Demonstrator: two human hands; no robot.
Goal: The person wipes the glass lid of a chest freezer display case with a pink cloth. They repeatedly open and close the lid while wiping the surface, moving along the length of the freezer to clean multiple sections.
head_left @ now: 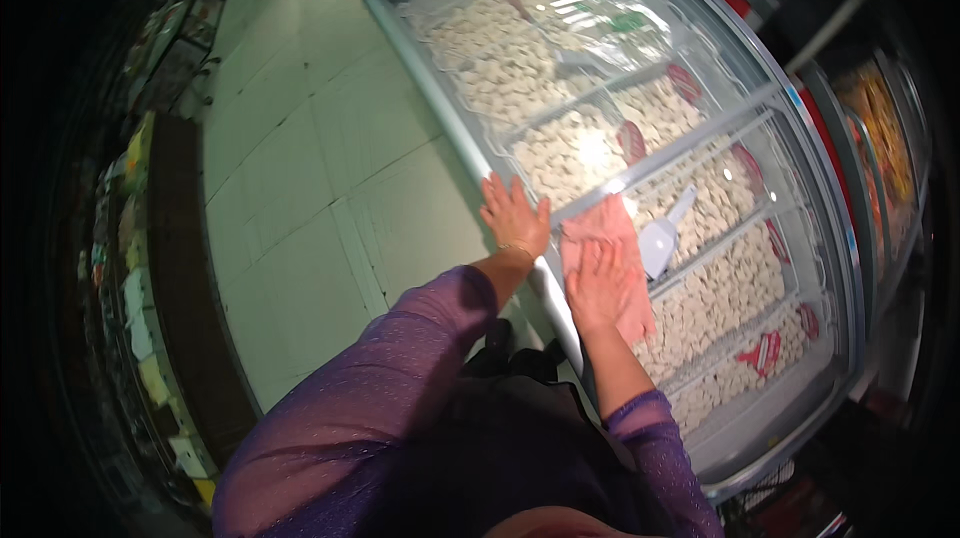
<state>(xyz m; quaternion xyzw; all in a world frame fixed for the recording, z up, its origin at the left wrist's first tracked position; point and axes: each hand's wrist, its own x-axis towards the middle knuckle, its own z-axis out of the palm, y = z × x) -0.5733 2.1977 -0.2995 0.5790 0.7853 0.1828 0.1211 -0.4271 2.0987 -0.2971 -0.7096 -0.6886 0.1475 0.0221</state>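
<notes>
My right hand (601, 287) holds a pink cloth (637, 313) down flat against the glass lid of a chest freezer, near its side closest to me. My left hand (517, 219), fingers spread, rests on the freezer's pale metal rim (469, 137) and the edge of the glass. Under the glass, wire dividers separate heaps of small white dumplings (724, 305). A white plastic scoop (660, 244) lies on the dumplings just right of the cloth. The lid's metal crossbar (675, 144) runs just beyond the cloth.
Red tags (763, 354) stand among the dumplings. Clear plastic (622, 20) with green print lies over the far compartment. Other freezers (881, 140) adjoin on the right. A tiled floor (300, 185) lies left, bordered by a shelf display (180, 275).
</notes>
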